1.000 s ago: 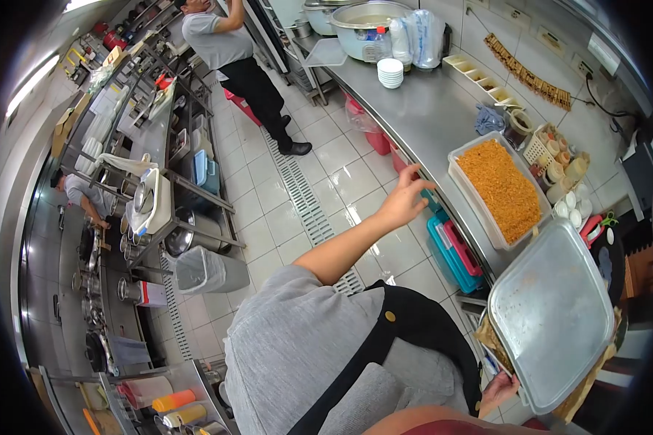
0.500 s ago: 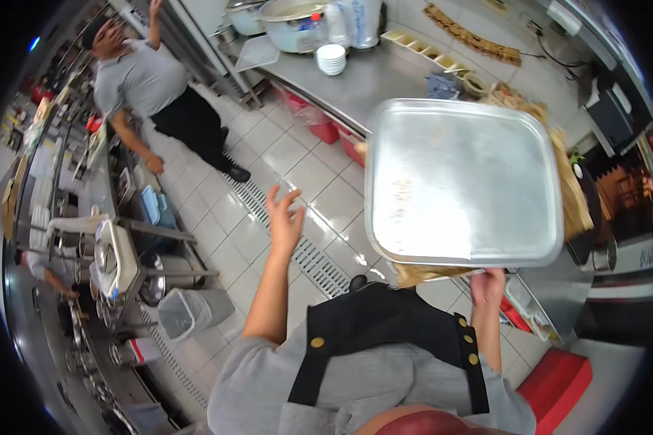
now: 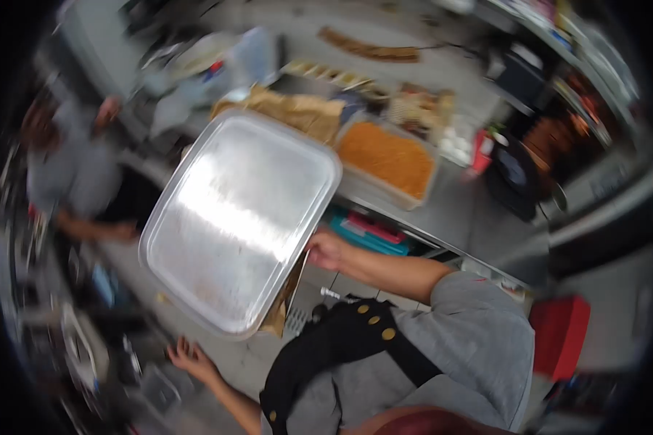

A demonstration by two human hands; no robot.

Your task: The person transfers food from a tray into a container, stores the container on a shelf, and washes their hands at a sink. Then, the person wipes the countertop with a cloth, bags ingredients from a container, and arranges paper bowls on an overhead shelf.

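A large silver metal tray (image 3: 232,232) with rounded corners and a raised rim fills the middle left of the head view, tilted. My right hand (image 3: 328,250) grips its near right edge, thumb side up; the fingers under it are partly hidden. Crumpled brown paper (image 3: 276,319) pokes out beneath the tray at its lower edge, and more brown paper (image 3: 297,112) shows past the far edge. My left hand (image 3: 190,360) hangs apart below the tray's lower left, fingers spread and holding nothing.
On the steel counter (image 3: 479,232) stands a container of orange crumbly food (image 3: 388,158). Behind it runs a row of small compartments (image 3: 326,75). A blurred co-worker (image 3: 80,163) stands at left. A red box (image 3: 560,337) is at lower right.
My view has turned right. The tray has swung left in view with my right hand on its edge, and the orange food container has come into sight. My left hand sits lower.
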